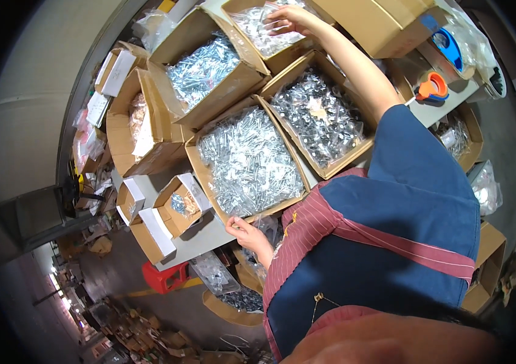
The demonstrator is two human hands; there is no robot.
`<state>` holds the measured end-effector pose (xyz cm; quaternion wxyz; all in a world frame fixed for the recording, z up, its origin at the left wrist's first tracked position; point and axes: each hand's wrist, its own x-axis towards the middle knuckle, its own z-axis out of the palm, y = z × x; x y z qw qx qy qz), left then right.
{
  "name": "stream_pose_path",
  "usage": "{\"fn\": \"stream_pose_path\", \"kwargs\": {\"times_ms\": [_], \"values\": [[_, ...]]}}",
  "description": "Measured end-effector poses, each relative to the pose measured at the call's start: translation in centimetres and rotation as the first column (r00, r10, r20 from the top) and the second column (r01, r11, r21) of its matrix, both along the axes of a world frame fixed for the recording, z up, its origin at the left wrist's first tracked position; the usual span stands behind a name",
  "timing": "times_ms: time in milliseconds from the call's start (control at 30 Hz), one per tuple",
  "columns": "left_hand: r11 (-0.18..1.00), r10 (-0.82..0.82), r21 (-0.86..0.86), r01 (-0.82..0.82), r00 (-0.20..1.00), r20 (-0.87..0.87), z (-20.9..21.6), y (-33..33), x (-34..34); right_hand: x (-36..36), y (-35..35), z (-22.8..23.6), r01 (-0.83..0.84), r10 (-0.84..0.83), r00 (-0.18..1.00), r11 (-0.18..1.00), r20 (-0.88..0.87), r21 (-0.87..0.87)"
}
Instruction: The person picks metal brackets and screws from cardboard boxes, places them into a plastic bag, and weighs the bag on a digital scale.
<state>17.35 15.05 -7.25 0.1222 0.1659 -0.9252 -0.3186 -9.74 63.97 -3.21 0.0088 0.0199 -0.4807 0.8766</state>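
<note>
the right hand [291, 19] reaches out over the far carton [286, 56], where clear bags of pale parts [252, 23] lie below the fingers; its grip looks loose, the fingers spread and slightly bent, with nothing seen between them, though whether a fingertip touches the plastic cannot be told. the left hand [253, 235] is at the lower corner of the near carton [273, 210], its fingers curled in; whether that grip pinches the cardboard edge or something small, or is empty, cannot be told from this view. the near carton is filled with bags of silvery pieces [252, 158], and beside it, under the outstretched arm, stands a carton of bags of dark parts [319, 115]. small open boxes [176, 209] sit to the left on the worktop [200, 244]. for a reach this long, a steady trunk and an arm carried clear of the cardboard rims would serve well, since a sleeve or forearm could catch a flap. thin, slippery plastic probably handles best when a fold is gathered between thumb and several fingers, then raised straight up, so that neighbouring bags are not dragged along or torn on metal points. the left hand would help most by bracing lightly at the corner, without bending the wall.
</note>
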Motion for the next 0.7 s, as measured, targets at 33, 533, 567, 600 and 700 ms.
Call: {"fn": "stream_pose_path", "kwargs": {"times_ms": [33,533,567,600,700], "values": [[1.000,0.015,0.005,-0.015,1.000,0.005,0.0,0.0,0.1,2.2,-0.4,1.3,-0.046,0.043,0.996,0.999,-0.072,-0.030],[0.991,-0.131,-0.009,0.131,0.991,-0.035,-1.8,-1.0,-0.6,26.2,-4.3,7.8,0.273,-0.286,0.958,0.934,0.024,0.231],[0.992,-0.123,-0.013,0.122,0.992,-0.031,-1.9,-1.1,-0.7,26.9,-4.2,7.6,0.285,-0.298,0.954,0.930,0.026,0.232],[0.991,-0.129,-0.030,0.127,0.989,-0.071,-2.0,-1.1,-0.7,27.4,-4.0,7.4,0.293,-0.302,0.953,0.938,0.021,0.187],[0.992,-0.123,-0.022,0.122,0.991,-0.049,-2.1,-1.2,-0.4,29.1,-3.4,6.5,0.344,-0.351,0.931,0.935,0.100,0.082]]}}
